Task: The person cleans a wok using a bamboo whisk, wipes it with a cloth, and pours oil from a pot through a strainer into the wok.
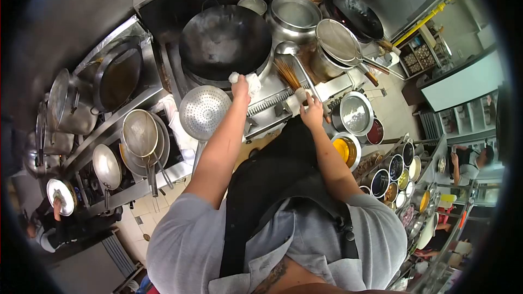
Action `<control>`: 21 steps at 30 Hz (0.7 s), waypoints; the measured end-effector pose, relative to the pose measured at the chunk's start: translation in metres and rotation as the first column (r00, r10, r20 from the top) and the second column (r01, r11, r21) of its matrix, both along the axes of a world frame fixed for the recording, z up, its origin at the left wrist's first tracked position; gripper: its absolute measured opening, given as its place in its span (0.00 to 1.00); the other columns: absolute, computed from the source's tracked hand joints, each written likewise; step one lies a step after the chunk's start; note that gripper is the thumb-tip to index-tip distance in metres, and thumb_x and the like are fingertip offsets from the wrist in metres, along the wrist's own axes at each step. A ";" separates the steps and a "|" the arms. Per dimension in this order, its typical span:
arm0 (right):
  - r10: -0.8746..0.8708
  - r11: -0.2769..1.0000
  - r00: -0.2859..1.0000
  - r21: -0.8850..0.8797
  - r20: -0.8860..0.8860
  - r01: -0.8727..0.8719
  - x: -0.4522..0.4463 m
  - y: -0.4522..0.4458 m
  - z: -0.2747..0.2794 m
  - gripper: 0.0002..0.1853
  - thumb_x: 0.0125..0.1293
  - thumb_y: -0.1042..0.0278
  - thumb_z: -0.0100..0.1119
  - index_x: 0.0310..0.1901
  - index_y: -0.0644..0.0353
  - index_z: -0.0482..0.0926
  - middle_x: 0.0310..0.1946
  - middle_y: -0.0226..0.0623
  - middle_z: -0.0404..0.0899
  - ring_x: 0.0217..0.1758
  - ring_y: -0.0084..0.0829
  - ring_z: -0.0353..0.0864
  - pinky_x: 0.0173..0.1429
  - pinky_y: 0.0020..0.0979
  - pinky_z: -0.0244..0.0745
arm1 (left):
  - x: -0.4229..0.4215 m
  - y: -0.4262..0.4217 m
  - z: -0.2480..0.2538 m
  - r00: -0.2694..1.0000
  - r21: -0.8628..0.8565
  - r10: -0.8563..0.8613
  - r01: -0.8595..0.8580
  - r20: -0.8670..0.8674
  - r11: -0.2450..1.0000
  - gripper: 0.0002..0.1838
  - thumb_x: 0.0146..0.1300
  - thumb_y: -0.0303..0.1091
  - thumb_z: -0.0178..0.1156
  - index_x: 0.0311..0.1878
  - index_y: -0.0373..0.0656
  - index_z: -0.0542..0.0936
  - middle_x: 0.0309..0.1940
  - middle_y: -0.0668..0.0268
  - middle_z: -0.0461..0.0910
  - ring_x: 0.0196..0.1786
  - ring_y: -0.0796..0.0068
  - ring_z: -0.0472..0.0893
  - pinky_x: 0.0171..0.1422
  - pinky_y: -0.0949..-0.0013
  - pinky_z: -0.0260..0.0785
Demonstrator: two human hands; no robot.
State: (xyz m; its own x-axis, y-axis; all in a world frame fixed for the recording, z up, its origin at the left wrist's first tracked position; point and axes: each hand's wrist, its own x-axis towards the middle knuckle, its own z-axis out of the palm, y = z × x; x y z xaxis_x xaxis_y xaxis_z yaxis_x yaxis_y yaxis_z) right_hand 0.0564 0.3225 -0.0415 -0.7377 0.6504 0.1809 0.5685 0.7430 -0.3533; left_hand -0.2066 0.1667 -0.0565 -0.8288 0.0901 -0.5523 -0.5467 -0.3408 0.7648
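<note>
My left hand (241, 89) is closed around a white cloth (253, 84) at the near rim of a big black wok (225, 41), which sits on the burner. A bamboo wok brush (287, 74) lies slanted on the stove front, and my right hand (311, 113) has its fingers around the pale end of it. Right alongside runs the handle of a steel ladle (287, 48), passing close by the same fingers. A perforated skimmer (205, 113) rests left of my left forearm.
Behind the ladle stand a steel pot (296, 12) and a pot topped by a mesh strainer (338, 40). Another wok (357, 17) is at back right. Pans and strainers (140, 133) fill the left. Ingredient containers (381, 183) line the right; other people work at both sides.
</note>
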 end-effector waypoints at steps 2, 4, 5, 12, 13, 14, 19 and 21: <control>0.024 0.994 1.000 -0.104 0.009 -0.023 0.040 -0.014 -0.009 0.34 0.63 0.58 0.66 0.71 0.52 0.70 0.64 0.54 0.72 0.65 0.58 0.71 0.68 0.49 0.69 | -0.002 0.002 -0.004 1.000 -0.031 0.000 0.000 -0.012 1.000 0.26 0.68 0.41 0.60 0.55 0.23 0.78 0.49 0.51 0.84 0.46 0.62 0.86 0.51 0.60 0.77; 0.026 0.995 0.998 -0.096 0.058 -0.021 0.078 -0.027 -0.023 0.26 0.64 0.60 0.64 0.63 0.58 0.78 0.56 0.56 0.79 0.59 0.57 0.78 0.64 0.47 0.74 | -0.003 0.004 -0.005 1.000 -0.001 0.014 -0.014 -0.005 1.000 0.26 0.68 0.42 0.61 0.56 0.25 0.78 0.48 0.52 0.84 0.47 0.62 0.85 0.50 0.60 0.77; -0.007 0.961 0.996 -0.276 0.084 0.030 0.094 -0.029 -0.034 0.22 0.65 0.59 0.62 0.58 0.59 0.81 0.50 0.56 0.82 0.55 0.57 0.81 0.62 0.48 0.76 | -0.001 0.001 -0.009 1.000 -0.030 0.013 -0.013 0.000 0.999 0.25 0.69 0.42 0.61 0.56 0.26 0.78 0.48 0.53 0.84 0.46 0.62 0.86 0.50 0.60 0.77; 0.141 0.907 0.856 -0.411 0.498 0.090 0.148 -0.016 -0.102 0.20 0.64 0.55 0.53 0.46 0.60 0.87 0.44 0.56 0.85 0.50 0.55 0.85 0.60 0.50 0.77 | -0.024 -0.002 -0.039 1.000 0.082 -0.011 0.012 -0.019 0.997 0.21 0.67 0.36 0.66 0.55 0.30 0.79 0.48 0.57 0.84 0.46 0.59 0.86 0.54 0.56 0.81; 0.206 0.879 0.794 -0.464 0.572 0.107 0.143 -0.030 -0.060 0.21 0.62 0.56 0.54 0.46 0.62 0.87 0.47 0.54 0.85 0.51 0.53 0.85 0.60 0.49 0.78 | -0.029 -0.007 -0.047 0.998 0.233 -0.064 0.063 -0.004 0.970 0.19 0.66 0.35 0.66 0.54 0.31 0.79 0.50 0.56 0.84 0.49 0.56 0.85 0.56 0.51 0.82; 0.338 0.891 0.689 -0.453 0.641 -0.015 0.140 -0.030 -0.095 0.21 0.58 0.57 0.57 0.46 0.63 0.87 0.48 0.53 0.86 0.52 0.51 0.85 0.59 0.49 0.78 | -0.031 -0.009 -0.045 0.992 0.205 -0.124 0.115 0.029 0.972 0.18 0.69 0.38 0.63 0.55 0.34 0.79 0.50 0.57 0.84 0.50 0.54 0.86 0.55 0.49 0.82; 0.512 0.722 0.771 -0.676 0.378 -0.147 0.127 -0.074 -0.114 0.21 0.58 0.59 0.60 0.51 0.57 0.87 0.51 0.50 0.85 0.56 0.51 0.83 0.60 0.48 0.77 | -0.056 -0.020 -0.051 0.967 0.123 -0.253 0.249 0.016 0.961 0.29 0.77 0.59 0.40 0.59 0.47 0.81 0.53 0.63 0.86 0.49 0.59 0.87 0.53 0.54 0.82; 0.523 0.680 0.768 -0.724 0.369 -0.116 0.134 -0.086 -0.125 0.20 0.59 0.59 0.60 0.50 0.58 0.87 0.51 0.49 0.85 0.56 0.49 0.83 0.59 0.48 0.77 | -0.063 -0.034 -0.049 0.940 0.139 -0.340 0.341 -0.031 0.930 0.27 0.75 0.60 0.40 0.51 0.54 0.85 0.44 0.70 0.88 0.41 0.67 0.88 0.44 0.58 0.83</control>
